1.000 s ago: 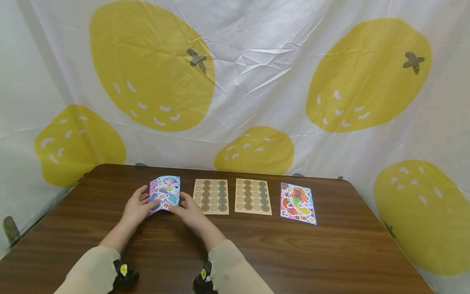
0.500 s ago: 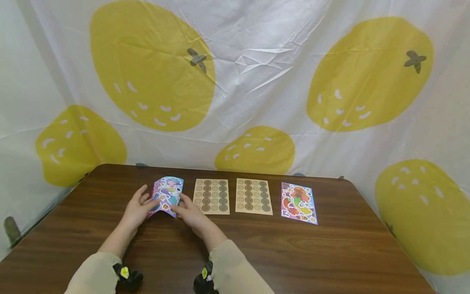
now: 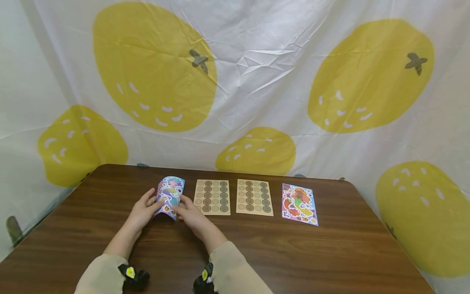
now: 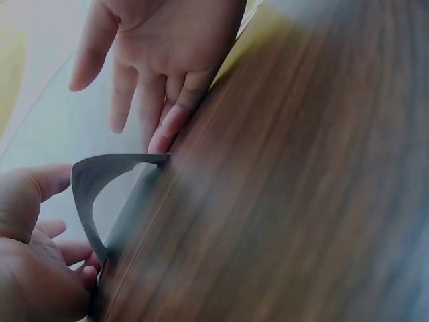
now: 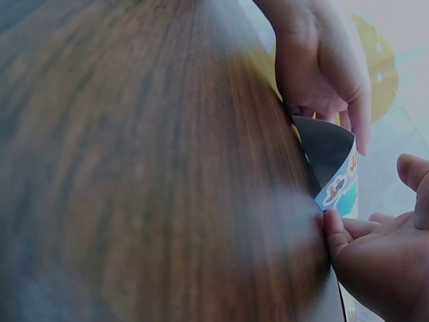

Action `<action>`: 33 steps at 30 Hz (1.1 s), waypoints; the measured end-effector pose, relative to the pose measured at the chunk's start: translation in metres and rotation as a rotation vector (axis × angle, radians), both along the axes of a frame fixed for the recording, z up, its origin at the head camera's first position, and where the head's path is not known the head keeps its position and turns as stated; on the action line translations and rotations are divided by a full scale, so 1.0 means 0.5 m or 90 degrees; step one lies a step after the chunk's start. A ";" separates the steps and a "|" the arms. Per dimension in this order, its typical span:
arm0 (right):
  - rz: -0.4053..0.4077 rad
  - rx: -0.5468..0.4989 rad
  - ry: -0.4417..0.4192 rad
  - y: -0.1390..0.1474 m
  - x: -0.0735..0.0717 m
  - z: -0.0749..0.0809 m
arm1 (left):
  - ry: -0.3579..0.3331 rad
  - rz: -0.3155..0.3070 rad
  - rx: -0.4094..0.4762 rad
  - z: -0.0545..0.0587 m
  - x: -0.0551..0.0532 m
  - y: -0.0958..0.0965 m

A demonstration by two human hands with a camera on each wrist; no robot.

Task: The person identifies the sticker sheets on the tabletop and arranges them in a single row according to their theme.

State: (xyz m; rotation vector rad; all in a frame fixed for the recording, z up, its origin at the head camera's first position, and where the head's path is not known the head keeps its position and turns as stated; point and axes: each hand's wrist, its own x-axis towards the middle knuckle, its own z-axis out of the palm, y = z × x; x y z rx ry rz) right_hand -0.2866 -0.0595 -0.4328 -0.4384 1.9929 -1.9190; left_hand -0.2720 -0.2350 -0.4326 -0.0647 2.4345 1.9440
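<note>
A sticker sheet (image 3: 171, 194) with a mermaid on a blue and purple ground lies at the table's left, bowed up into an arch between the two hands. At its left side my left hand (image 3: 142, 211) holds it, thumb on top and fingers at the lower edge. My right hand (image 3: 193, 213) is at the opposite side. In the right wrist view that hand's little finger touches the sheet's low edge, with the thumb raised apart. The grey underside of the arched sheet (image 4: 82, 194) shows in the left wrist view.
Right of the hands lie two tan sheets of round stickers, a nearer one (image 3: 211, 197) and a farther one (image 3: 254, 197). Beyond them is another mermaid sticker sheet (image 3: 299, 204), flat. Behind the brown wooden table (image 3: 293, 257) hangs a white curtain (image 3: 257, 90) with yellow fruit.
The sticker sheet between the hands has slid a little to the right and become more sharply arched. My left hand has moved right with it, while the right hand has hardly moved.
</note>
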 end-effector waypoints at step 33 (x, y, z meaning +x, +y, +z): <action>-0.029 -0.013 0.002 -0.001 0.012 -0.001 | 0.020 0.019 0.092 0.000 0.011 0.017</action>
